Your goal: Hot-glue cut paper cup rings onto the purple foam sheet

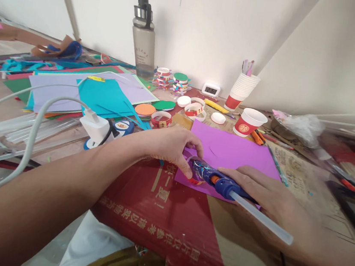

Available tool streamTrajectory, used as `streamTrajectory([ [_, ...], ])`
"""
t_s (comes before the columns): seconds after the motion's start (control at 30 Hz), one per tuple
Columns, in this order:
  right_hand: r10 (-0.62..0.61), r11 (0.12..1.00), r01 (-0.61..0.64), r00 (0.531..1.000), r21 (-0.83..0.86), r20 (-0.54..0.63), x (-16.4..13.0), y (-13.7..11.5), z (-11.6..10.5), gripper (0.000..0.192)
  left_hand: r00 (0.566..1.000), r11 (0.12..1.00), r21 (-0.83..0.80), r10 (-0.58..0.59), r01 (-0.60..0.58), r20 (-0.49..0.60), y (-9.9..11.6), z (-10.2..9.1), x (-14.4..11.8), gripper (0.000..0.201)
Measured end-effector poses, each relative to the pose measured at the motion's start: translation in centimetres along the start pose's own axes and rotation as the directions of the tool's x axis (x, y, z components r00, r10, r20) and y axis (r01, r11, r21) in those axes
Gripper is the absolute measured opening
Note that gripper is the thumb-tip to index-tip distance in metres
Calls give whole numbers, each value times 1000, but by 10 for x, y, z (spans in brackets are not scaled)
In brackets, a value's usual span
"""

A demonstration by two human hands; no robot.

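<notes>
head view: left fingers (189, 169) pinching half-hidden paper ring (193, 179), right hand (264, 189) around glue gun (220, 181)

Counts, approx. where things overlap:

1 water bottle (144, 38). 1 glue gun (223, 182) w/ 1 glue stick (262, 217) in it. 1 purple paper sheet (236, 151). 1 loose paper cup (248, 122), plus 1 stack of cups (242, 91), no. in stack unclear. 2 stacks of paper rings (171, 81). 2 loose red rings on the bench (177, 112), 1 more ring at the gun tip (194, 169). 2 white discs (200, 109). 1 orange disc (145, 109), 1 green disc (163, 105). 1 white charger (96, 126). 1 small clock (211, 90). 2 hands: left hand (172, 145), right hand (261, 188).
</notes>
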State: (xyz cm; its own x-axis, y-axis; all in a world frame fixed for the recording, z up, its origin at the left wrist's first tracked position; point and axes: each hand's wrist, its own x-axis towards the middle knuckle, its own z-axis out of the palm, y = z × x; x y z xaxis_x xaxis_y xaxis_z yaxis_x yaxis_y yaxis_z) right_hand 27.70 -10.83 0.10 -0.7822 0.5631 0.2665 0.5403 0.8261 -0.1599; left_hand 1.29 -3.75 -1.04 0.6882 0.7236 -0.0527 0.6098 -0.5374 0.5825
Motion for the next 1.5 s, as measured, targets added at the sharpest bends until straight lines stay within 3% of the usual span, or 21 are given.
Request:
streamTrajectory([
  [0.3, -19, 999, 14, 995, -43, -97, -2, -4, -12, 32, 1000, 1000, -26, -4, 4, 2, 1, -1, -1, 49],
  [0.63, -23, 999, 18, 995, -45, -93, -2, -7, -11, 31, 1000, 1000, -20, -4, 4, 13, 0, 0, -1, 49],
  [0.9, 39, 998, -36, 998, 49, -55, 1, -6, 2, 41, 1000, 1000, -12, -18, 18, 6, 2, -1, -1, 52],
  [1.17, 217, 941, -217, 976, 260, 30, -4, -2, 0, 22, 1000, 1000, -5, 3, -3, 2, -1, -1, -1, 51],
  [1.5, 235, 949, -227, 972, 219, -10, 0, -2, 6, 19, 1000, 999, -35, 20, -21, -10, -1, 0, -1, 51],
])
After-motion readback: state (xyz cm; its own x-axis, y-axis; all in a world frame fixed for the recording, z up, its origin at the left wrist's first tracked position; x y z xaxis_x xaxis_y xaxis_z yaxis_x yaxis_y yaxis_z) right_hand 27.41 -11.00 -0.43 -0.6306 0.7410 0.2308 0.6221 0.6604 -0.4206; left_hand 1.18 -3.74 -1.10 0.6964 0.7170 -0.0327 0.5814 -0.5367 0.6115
